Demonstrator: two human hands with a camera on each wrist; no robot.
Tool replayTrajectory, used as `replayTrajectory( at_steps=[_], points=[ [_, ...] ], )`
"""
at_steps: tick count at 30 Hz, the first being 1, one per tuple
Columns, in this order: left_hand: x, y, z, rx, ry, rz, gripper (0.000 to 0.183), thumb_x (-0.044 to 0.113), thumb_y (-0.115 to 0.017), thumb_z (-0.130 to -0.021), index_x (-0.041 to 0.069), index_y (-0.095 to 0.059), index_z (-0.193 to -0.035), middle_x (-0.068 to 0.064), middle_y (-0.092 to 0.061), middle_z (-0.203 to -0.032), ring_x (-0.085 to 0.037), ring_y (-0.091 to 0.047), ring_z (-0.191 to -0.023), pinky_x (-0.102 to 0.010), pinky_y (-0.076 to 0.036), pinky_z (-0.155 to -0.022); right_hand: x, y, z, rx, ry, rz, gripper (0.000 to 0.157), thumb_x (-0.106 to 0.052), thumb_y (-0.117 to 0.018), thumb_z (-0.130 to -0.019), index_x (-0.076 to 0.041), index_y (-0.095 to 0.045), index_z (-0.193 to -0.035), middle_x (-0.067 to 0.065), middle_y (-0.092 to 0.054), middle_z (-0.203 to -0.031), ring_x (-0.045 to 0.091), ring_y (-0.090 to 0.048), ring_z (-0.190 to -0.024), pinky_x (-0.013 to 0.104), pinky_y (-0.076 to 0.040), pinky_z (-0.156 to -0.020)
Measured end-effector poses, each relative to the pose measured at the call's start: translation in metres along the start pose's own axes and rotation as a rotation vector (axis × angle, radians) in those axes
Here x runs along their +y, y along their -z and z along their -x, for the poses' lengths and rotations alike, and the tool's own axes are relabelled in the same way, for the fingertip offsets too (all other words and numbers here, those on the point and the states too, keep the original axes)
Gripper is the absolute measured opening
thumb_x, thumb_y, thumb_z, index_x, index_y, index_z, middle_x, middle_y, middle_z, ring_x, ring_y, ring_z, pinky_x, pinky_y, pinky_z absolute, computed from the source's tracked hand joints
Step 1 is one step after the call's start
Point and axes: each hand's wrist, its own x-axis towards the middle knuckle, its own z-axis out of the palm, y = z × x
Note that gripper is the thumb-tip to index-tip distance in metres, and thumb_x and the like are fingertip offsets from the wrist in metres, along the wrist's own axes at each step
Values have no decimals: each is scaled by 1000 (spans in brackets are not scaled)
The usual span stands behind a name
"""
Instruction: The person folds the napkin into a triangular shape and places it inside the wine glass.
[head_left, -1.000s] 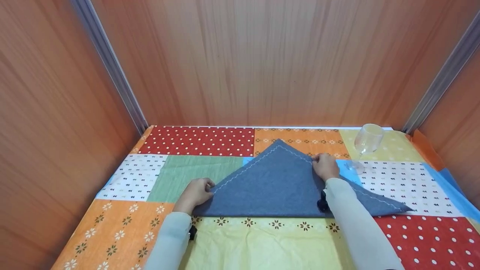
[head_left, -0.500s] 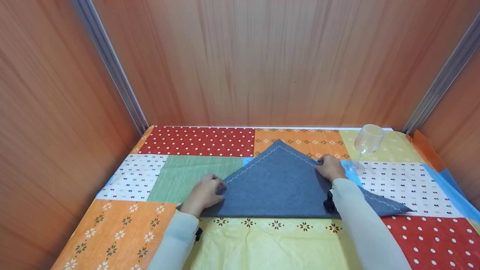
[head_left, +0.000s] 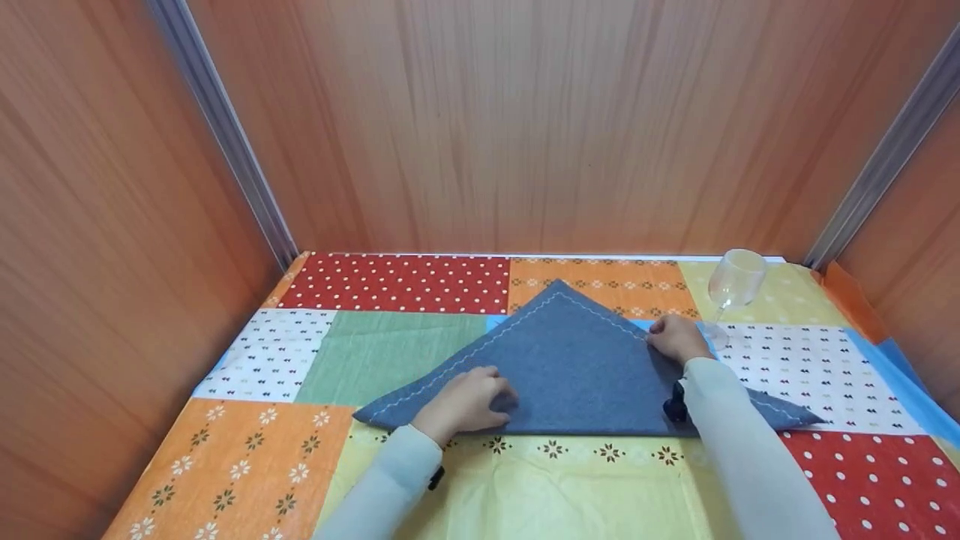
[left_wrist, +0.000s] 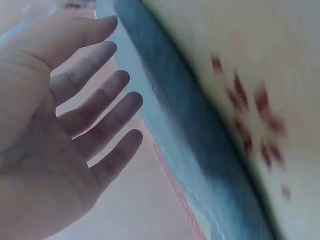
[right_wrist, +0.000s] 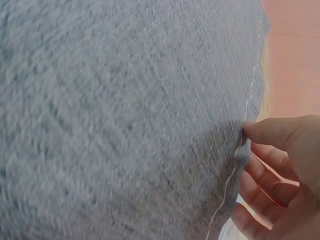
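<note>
A grey-blue cloth napkin [head_left: 570,360], folded into a triangle with pale stitching along its two slanted edges, lies with its peak pointing away from me. My left hand [head_left: 469,401] is over its lower left part, fingers spread and relaxed; the left wrist view shows nothing in that hand [left_wrist: 65,115]. At the right slanted edge, my right hand [head_left: 677,339] pinches the napkin. In the right wrist view the thumb of this hand [right_wrist: 285,165] presses on the stitched border, with the other fingers at the edge beneath. My right forearm hides part of the napkin's right side.
A clear wine glass [head_left: 737,279] stands upright just beyond my right hand. The patchwork tablecloth [head_left: 405,281] covers the table. Wood-grain panels [head_left: 480,127] close in the back and both sides.
My left hand has left the napkin's left edge and moved right over its lower part, uncovering the left corner. My right hand has slid slightly right and down along the right edge.
</note>
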Motion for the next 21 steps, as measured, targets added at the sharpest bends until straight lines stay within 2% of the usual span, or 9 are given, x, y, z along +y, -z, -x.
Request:
replayTrajectory(
  at_steps=[4, 9, 14, 17, 21],
  points=[
    [17, -7, -6, -31, -65, -35, 27, 29, -76, -90, 21, -75, -116, 3, -64, -110, -19, -60, -105, -37, -49, -94, 4, 0, 1, 13, 8, -19, 32, -14, -60, -97, 9, -64, -118, 29, -63, -119, 40, -62, -103, 53, -50, -87],
    [39, -15, -17, -38, -136, -73, 25, 30, -75, -92, 24, -76, -115, 5, -66, -109, -16, -61, -103, -36, -51, -90, 4, 0, 1, 15, -5, -41, 28, -13, -60, -96, 7, -67, -113, 25, -65, -113, 35, -63, -96, 50, -52, -83],
    [58, -23, -27, -12, -155, -125, 21, 30, -77, -89, 23, -78, -109, 6, -67, -102, -13, -64, -94, -33, -54, -80, 4, 0, -1, 0, -22, -25, 18, -13, -60, -95, -2, -70, -85, 11, -66, -86, 23, -58, -74, 37, -48, -66],
    [65, -28, -30, 34, -149, -139, 14, 25, -77, -87, 22, -80, -100, 6, -68, -95, -12, -65, -87, -31, -56, -71, 3, 0, 0, -5, -13, -15, 29, -13, -59, -96, -8, -62, -67, 3, -61, -72, 18, -51, -62, 33, -41, -61],
    [67, -33, -32, 84, -160, -91, 4, 16, -76, -85, 18, -79, -87, 5, -67, -87, -8, -62, -77, -26, -53, -65, 2, -2, 2, 23, 15, -6, 41, -10, -58, -96, -14, -49, -56, -2, -51, -60, 16, -43, -55, 33, -38, -59]
  ],
)
